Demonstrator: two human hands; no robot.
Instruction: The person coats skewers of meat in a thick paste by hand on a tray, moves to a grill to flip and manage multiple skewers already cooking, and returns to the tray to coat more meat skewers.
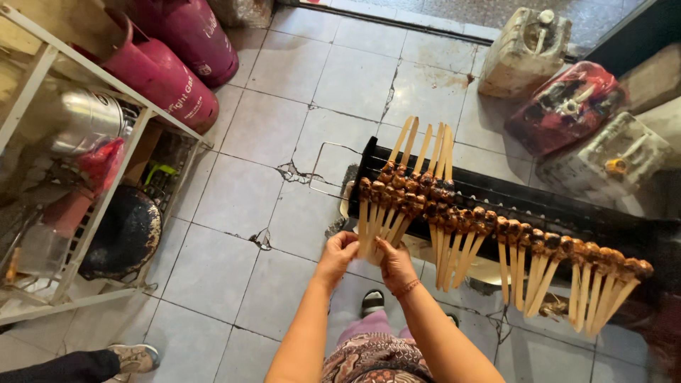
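Note:
A long black charcoal grill (539,206) stands on the tiled floor, with rows of browned meat skewers (496,230) laid across it. My left hand (339,254) and my right hand (394,261) both grip the wooden stick ends of one fanned bunch of skewers (386,198) at the grill's left end. A second bunch (425,152) lies behind it with its sticks pointing away. My foot in a sandal (372,301) shows below my hands.
Two pink gas cylinders (170,64) lean at the top left. A white metal rack (78,177) with a steel pot and a black pan stands at the left. Plastic jerrycans (525,50) and a red bag (567,106) sit behind the grill. Another person's shoe (131,357) shows at the bottom left.

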